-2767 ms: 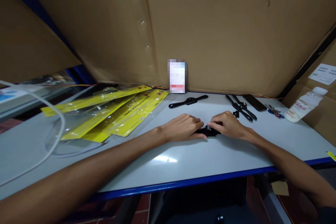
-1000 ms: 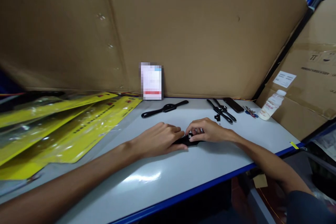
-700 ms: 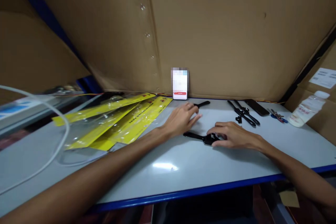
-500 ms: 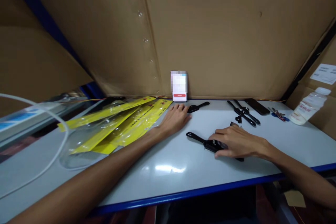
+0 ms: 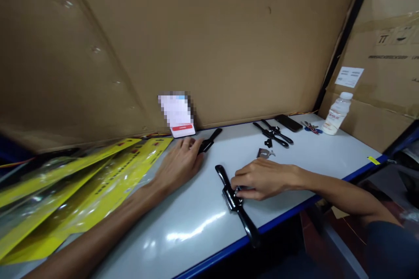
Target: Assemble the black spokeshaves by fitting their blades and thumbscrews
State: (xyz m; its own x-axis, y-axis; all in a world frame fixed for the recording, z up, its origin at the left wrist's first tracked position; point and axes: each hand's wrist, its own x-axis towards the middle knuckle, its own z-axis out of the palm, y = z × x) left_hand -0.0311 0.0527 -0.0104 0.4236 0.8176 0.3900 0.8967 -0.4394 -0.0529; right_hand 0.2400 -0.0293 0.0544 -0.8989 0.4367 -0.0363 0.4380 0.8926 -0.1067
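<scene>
A black two-handled spokeshave (image 5: 240,213) lies slantwise on the table before me, one handle reaching over the front edge. My right hand (image 5: 260,178) is closed in a pinch at its middle, thumb and finger on a small shiny screw (image 5: 237,191). Farther back, my left hand (image 5: 181,161) rests palm down on the tabletop, fingers stretched out. Its fingertips cover one end of a second spokeshave (image 5: 209,141); whether they press on it I cannot tell. Beyond my right hand lie a flat metal blade (image 5: 262,153) and a small black part (image 5: 268,143).
Yellow cards in clear packaging (image 5: 108,187) spread over the left side. A lit phone (image 5: 178,115) leans against the cardboard wall (image 5: 209,43). At the back right are more spokeshaves (image 5: 273,133), a dark phone (image 5: 289,123), keys (image 5: 310,128) and a white bottle (image 5: 337,114).
My view has turned right and come closer. The near spokeshave now points more toward me, and my right hand has gone from covering its body to pinching at its middle. My left hand stays by the far spokeshave.
</scene>
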